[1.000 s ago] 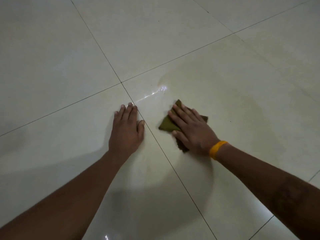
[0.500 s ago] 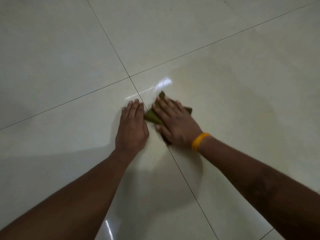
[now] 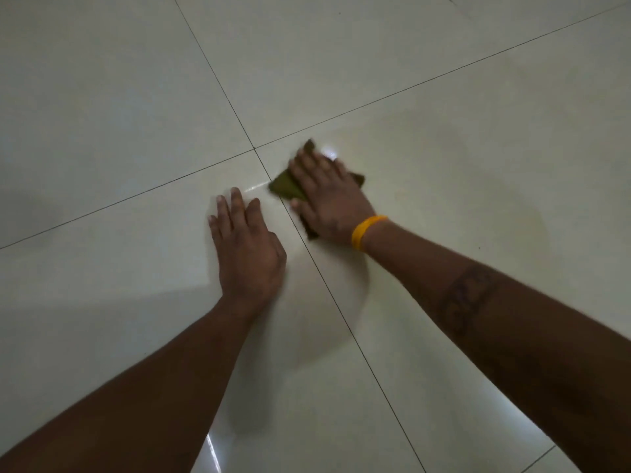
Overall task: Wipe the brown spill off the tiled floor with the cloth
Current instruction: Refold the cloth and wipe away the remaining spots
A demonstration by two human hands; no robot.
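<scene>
We kneel over the pale tiled floor (image 3: 444, 97), which fills the whole view. Our left hand (image 3: 247, 249) lies flat and open on one tile, holding nothing, just propping us up. Our right hand (image 3: 329, 196) presses flat on the green-brown cloth (image 3: 285, 186), fingers spread, pinning it down instead of closing around it. The cloth sits just past the spot where the tile lines cross. A faint brownish smear (image 3: 512, 213) shows to the right of it, too weak to be sure. To wipe well, we should push down evenly, sweep over that smear, and keep the cloth under our palm.
</scene>
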